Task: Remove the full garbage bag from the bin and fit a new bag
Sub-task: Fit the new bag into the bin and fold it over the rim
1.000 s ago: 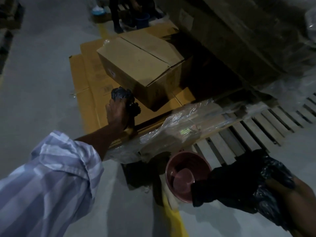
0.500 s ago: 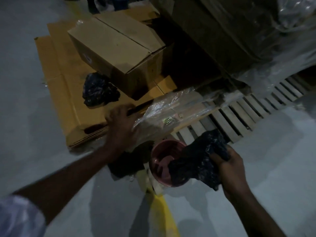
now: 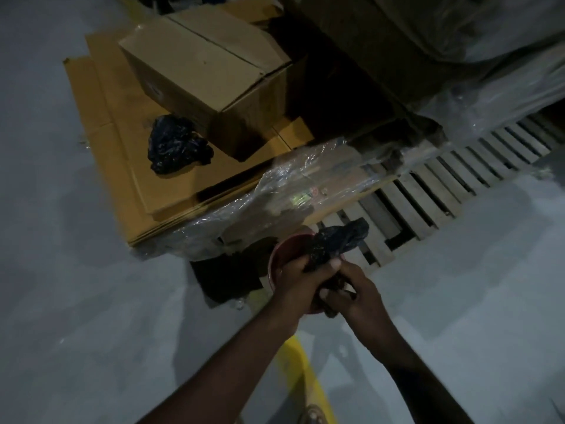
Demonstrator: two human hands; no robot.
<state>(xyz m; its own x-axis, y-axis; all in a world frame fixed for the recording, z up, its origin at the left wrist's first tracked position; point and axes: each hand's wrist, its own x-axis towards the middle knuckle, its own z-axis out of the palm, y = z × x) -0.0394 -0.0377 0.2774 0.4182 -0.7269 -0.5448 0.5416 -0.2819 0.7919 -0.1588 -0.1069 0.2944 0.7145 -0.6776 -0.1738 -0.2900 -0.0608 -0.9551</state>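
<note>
Both hands meet over the small round pink plastic bin, which stands on the grey floor near the wooden pallet. The left hand and right hand each have their grip pinched on a crumpled black plastic bag. To the far left, a knotted black garbage bag lies on flattened brown cardboard, just beside a closed cardboard box.

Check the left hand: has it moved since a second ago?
Yes. The left hand left the flattened cardboard, where a crumpled black bag now lies, and came to the red bin, gripping the new bag with the right hand.
</note>
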